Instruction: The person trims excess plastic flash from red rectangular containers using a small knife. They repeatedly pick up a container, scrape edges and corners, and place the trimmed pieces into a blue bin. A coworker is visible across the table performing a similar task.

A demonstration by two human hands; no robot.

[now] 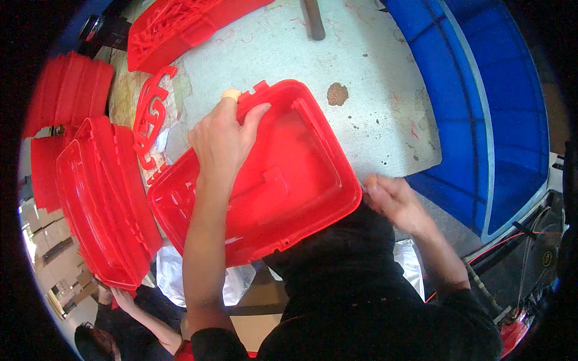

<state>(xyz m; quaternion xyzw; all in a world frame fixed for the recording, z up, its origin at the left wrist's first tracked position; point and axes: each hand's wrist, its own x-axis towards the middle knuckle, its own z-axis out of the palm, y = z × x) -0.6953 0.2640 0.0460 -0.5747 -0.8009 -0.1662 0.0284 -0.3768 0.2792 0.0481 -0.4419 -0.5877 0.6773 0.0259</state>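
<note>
A shallow red plastic box (283, 162) is tilted in front of me, its open side facing up toward me. My left hand (226, 135) grips its upper left rim, the thumb over the inside and the other fingers mostly hidden behind the wall. My right hand (391, 201) is closed at the box's right corner, fingertips close to the rim. Something small and pale shows at those fingertips, too little of it to name. Left of the box lies a red plastic piece with cut-out hooks (150, 114).
Stacked red plastic trays (99, 198) stand on the left, with another person's hand (123, 299) at their lower end. A red bin of red scraps (174, 30) is at the far left of the worn table (385, 78). A grey handle (313, 21) lies there. Blue crates (481, 120) stand right.
</note>
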